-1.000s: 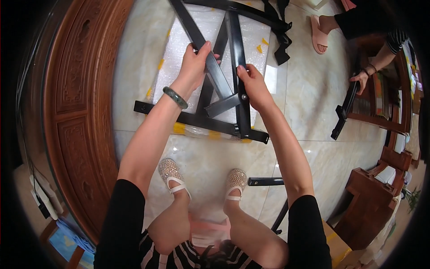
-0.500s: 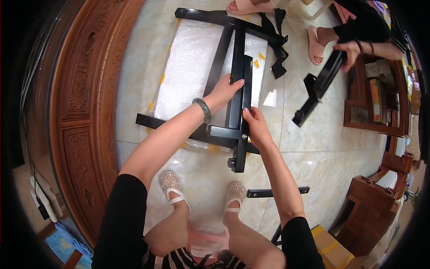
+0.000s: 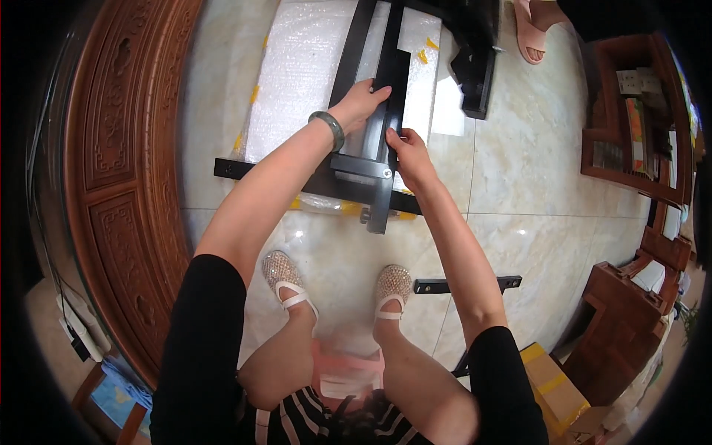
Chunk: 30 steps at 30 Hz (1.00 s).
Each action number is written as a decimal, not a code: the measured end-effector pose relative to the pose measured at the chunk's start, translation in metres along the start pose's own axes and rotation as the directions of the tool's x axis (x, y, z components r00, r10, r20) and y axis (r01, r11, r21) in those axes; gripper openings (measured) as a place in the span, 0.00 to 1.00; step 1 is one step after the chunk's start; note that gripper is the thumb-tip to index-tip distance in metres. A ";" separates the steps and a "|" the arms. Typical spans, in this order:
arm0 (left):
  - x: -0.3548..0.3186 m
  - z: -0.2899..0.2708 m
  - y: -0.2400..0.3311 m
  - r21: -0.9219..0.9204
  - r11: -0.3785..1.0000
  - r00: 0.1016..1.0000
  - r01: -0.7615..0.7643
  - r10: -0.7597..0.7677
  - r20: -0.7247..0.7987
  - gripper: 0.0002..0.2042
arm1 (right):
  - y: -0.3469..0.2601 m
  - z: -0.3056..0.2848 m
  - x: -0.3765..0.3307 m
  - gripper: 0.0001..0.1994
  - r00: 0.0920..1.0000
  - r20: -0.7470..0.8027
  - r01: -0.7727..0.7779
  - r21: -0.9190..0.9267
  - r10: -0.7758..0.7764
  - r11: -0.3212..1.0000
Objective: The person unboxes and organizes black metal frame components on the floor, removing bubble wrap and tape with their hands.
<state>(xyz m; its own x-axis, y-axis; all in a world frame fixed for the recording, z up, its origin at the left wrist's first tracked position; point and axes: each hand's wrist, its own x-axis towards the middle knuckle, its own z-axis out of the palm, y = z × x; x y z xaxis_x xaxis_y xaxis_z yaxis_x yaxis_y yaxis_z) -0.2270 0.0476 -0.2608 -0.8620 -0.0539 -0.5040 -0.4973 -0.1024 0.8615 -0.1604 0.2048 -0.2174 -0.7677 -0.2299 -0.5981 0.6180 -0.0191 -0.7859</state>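
A black metal frame (image 3: 354,48) of long bars and crosspieces lies over a white bubble-wrapped panel (image 3: 297,74) on the tiled floor. My left hand (image 3: 359,104) is closed round one long bar of it, thumb on top. Beside it, my right hand (image 3: 412,157) grips the edge of a black metal post (image 3: 398,81) lying along that bar; its lower fingers are hidden. Below my hands, a silver bolt (image 3: 387,172) shows where the post meets a short crosspiece. A small knob (image 3: 366,215) sticks out at the post's near end. The frame's far end is cut off.
A loose black bar (image 3: 445,285) lies right of my feet, with a cardboard box (image 3: 555,386) nearer. Another black metal part (image 3: 478,81) stands beyond the panel, near another person's pink slipper (image 3: 530,37). Carved wooden furniture (image 3: 119,141) lines the left; a wooden shelf (image 3: 608,144) stands right.
The view has shifted, so most things sit higher. The post's near end has moved away from my feet. The other person's hand has left view; their black part is now nearer the panel.
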 end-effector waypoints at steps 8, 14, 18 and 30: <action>-0.075 0.025 0.044 -0.151 0.988 0.982 0.028 0.001 0.190 0.19 | -0.010 -0.024 -0.039 0.18 0.993 -0.066 -0.100 -0.082 0.095 0.992; -0.104 0.052 0.013 -0.226 0.972 0.995 0.059 -0.038 0.094 0.26 | -0.004 -0.043 -0.086 0.15 0.998 -0.009 -0.066 -0.002 0.066 0.998; -0.127 0.077 0.007 -0.151 0.985 0.993 0.087 -0.074 0.093 0.27 | -0.003 -0.069 -0.115 0.14 0.996 -0.023 -0.085 -0.074 0.084 0.994; -0.158 0.101 0.026 -0.133 0.989 0.987 0.067 -0.046 0.155 0.23 | -0.017 -0.061 -0.141 0.17 0.988 -0.131 0.056 -0.187 -0.081 0.981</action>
<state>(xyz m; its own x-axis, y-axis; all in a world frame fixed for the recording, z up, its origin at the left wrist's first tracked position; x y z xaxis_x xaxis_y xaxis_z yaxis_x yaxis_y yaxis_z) -0.1136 0.1538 -0.1529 -0.8429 0.1053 -0.5276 -0.5366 -0.2366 0.8100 -0.0729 0.2974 -0.1298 -0.8309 -0.0984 -0.5477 0.5317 0.1499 -0.8336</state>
